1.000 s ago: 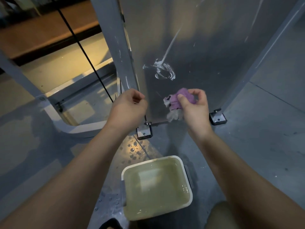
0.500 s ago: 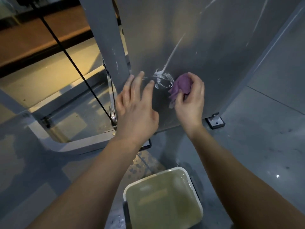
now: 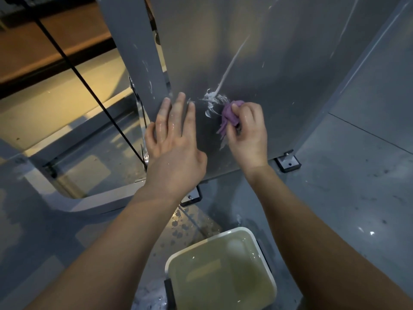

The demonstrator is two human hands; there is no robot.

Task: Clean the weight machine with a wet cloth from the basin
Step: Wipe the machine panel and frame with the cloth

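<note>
The weight machine's grey metal panel (image 3: 279, 70) stands in front of me, with a white smear (image 3: 212, 100) and a long white streak on it. My right hand (image 3: 248, 133) grips a bunched purple cloth (image 3: 229, 116) and presses it against the panel just right of the smear. My left hand (image 3: 174, 142) lies flat on the panel, fingers straight and wet, to the left of the smear. A white basin (image 3: 271, 271) of murky water sits on the floor below my arms.
A grey upright post (image 3: 134, 52) flanks the panel on the left, with a black cable (image 3: 89, 90) running diagonally beside it. Black bolted feet (image 3: 288, 163) hold the panel to the wet grey floor. A curved white frame rail (image 3: 93, 204) lies at lower left.
My left hand opened and went flat onto the panel. My right hand lifted the cloth from near the panel's base up to the white smear and now presses it there.
</note>
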